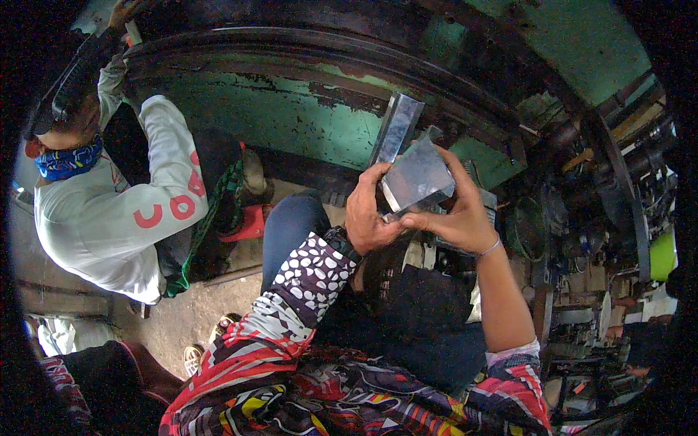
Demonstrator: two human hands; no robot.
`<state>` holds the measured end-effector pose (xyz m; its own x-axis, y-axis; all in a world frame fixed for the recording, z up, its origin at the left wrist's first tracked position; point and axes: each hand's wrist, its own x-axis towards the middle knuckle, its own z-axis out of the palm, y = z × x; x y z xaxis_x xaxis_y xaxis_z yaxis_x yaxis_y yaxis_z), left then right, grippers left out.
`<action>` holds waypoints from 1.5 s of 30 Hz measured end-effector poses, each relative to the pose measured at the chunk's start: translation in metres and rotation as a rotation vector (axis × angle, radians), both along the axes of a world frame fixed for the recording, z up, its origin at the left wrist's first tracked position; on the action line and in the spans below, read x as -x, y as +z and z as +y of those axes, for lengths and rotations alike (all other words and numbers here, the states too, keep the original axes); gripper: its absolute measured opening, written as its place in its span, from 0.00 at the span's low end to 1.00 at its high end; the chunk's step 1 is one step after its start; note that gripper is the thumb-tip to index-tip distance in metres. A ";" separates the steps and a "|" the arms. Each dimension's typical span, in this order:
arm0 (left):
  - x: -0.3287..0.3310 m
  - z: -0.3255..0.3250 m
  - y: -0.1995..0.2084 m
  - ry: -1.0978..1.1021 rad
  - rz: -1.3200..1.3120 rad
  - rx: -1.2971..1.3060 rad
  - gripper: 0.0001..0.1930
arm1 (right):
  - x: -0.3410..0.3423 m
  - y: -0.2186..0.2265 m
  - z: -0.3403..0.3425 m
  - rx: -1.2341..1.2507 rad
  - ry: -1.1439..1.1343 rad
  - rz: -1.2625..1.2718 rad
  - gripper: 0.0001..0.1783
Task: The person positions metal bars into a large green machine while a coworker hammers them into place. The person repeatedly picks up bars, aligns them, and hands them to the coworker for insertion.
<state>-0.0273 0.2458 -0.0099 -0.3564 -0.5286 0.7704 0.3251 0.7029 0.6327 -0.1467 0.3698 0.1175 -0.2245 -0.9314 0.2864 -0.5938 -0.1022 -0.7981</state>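
Between my two hands is a folded sheet-metal piece, a shiny box-like shape (pixel 419 174) with flat sides and bent edges. My left hand (pixel 369 211) grips its left side, the thumb near the lower edge. On the other side my right hand (pixel 465 218) wraps round it, fingers along the right face and thumb at the bottom corner. Just beyond my left hand a long bent metal strip (pixel 396 129) stands against the green machine; whether it is joined to the box shape I cannot tell. The underside of the piece is hidden.
A large green machine with a dark bar (pixel 305 120) spans the space ahead. To the left a person in a white long-sleeved top (pixel 109 211) sits close by. Racks with tools and metal parts (pixel 582 240) fill the right side. A red object (pixel 247 224) lies near the person.
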 end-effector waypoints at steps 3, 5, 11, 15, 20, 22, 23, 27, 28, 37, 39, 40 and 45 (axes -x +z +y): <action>0.000 0.001 0.003 -0.019 0.008 -0.025 0.46 | 0.001 0.002 0.000 -0.018 0.007 -0.006 0.63; 0.000 0.001 0.001 -0.041 0.016 -0.046 0.46 | 0.001 0.002 0.000 -0.021 0.000 -0.032 0.63; 0.001 0.001 0.003 -0.045 0.023 -0.020 0.45 | 0.005 0.000 0.000 -0.041 -0.005 -0.028 0.62; -0.001 0.001 0.004 -0.043 0.005 -0.017 0.45 | 0.006 -0.001 0.001 -0.018 0.007 -0.021 0.62; -0.001 0.001 0.000 -0.056 0.023 -0.021 0.45 | 0.002 0.001 -0.001 -0.037 0.009 -0.040 0.62; 0.003 -0.002 -0.005 -0.058 0.037 -0.022 0.45 | 0.000 0.002 -0.001 -0.039 -0.003 -0.064 0.62; 0.004 -0.002 -0.007 -0.059 0.045 -0.023 0.45 | -0.001 0.002 -0.001 -0.040 -0.009 -0.075 0.62; 0.002 -0.001 -0.003 -0.066 0.033 -0.029 0.44 | 0.001 -0.001 0.000 -0.004 -0.010 -0.034 0.62; 0.001 0.000 0.000 -0.054 0.034 -0.016 0.44 | 0.001 -0.001 0.000 0.001 -0.013 -0.005 0.62; -0.001 0.001 0.002 -0.027 0.019 0.003 0.43 | 0.003 -0.002 -0.001 0.023 -0.004 0.026 0.62; -0.002 0.000 0.003 -0.037 0.018 0.003 0.43 | 0.002 -0.002 -0.001 0.025 0.000 0.018 0.62; -0.003 -0.001 0.004 -0.039 0.018 0.009 0.43 | 0.002 -0.001 -0.002 0.020 -0.001 0.018 0.62; -0.002 0.002 0.007 -0.030 0.012 -0.019 0.44 | 0.003 -0.002 -0.002 0.016 -0.008 0.025 0.62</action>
